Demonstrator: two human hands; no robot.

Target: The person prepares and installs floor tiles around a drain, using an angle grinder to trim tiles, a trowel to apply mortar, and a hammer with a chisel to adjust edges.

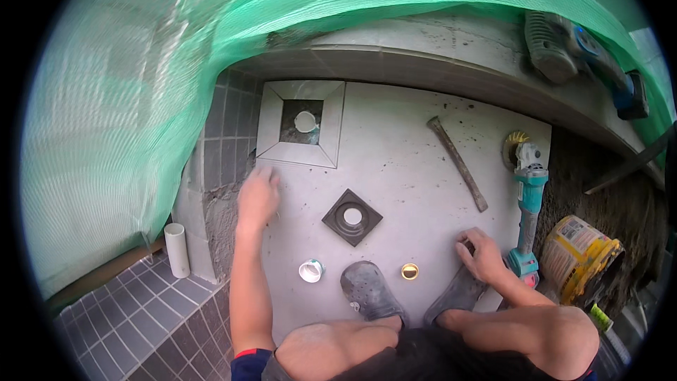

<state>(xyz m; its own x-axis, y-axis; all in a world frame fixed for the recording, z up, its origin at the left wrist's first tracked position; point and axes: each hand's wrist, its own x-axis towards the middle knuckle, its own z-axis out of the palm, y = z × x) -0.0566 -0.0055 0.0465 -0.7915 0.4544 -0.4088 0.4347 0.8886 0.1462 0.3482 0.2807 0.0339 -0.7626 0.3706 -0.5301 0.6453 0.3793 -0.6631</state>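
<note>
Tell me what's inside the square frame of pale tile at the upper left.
Inside the tile frame, a pale round piece shows amid a dark, mottled surface. Whatever lies beneath that round piece is covered, so it can't be seen.

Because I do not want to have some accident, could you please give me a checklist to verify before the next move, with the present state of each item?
1. Left hand holds nothing: cannot tell; it is blurred, near the tile frame.
2. Right hand away from the yellow disc: ok; the disc is at the grinder's far end.
3. Disc stopped: cannot tell from one still picture.
4. Black square drain piece outside the tile frame: ok; it lies on the pale slab.
5. Yellow bucket upright: not ok; it is tipped over.
</note>
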